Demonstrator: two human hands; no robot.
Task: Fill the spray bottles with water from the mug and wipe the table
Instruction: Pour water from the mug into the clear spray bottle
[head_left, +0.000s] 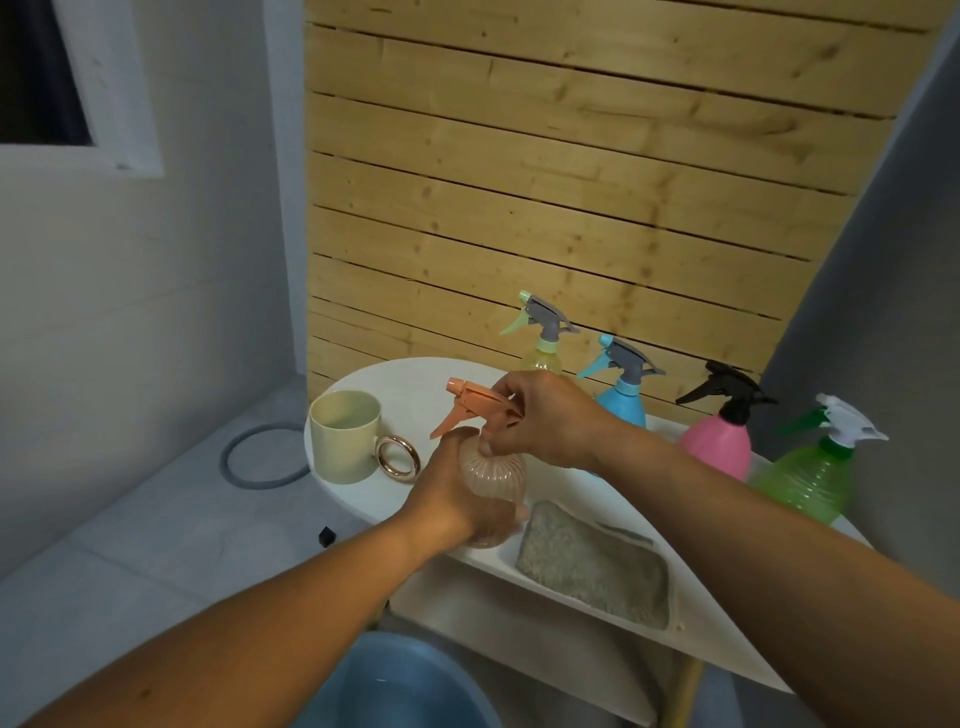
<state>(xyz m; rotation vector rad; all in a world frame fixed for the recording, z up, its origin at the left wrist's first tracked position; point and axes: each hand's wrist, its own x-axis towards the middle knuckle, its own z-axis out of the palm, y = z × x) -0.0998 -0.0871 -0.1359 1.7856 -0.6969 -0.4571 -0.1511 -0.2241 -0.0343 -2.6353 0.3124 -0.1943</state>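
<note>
while the left hand (457, 499) is wrapping round the belly of the ribbed peach bottle (493, 473) near the front edge of the white table (405, 379), the right hand (540, 421) is pinching the collar just under the orange trigger head (472, 405), fingers curled tight on it. so both hands are gripping the same bottle. can't tell if the cap is going on or coming off, and i'm not seeing a clear water line through the plastic either.

the mug (345, 436) is sitting just left of the bottle, upright, gold ring handle pointing toward the hands. looks like there's hardly any water in it, but the angle is making that hard to call.

the other four are lining up along the back: yellow bottle (545, 358), blue bottle (621, 400), pink bottle (714, 441), green bottle (805, 478), all with their spray heads on. whether any of them is filled already, no idea from here.

the grey cloth (592, 566) is lying flat on the near side of the table, nobody touching it, so i'm guessing the wiping isn't started yet. blue basin (395, 686) is sitting below the table.

my read: somewhere in the filling stage, wiping all left to do.
</note>
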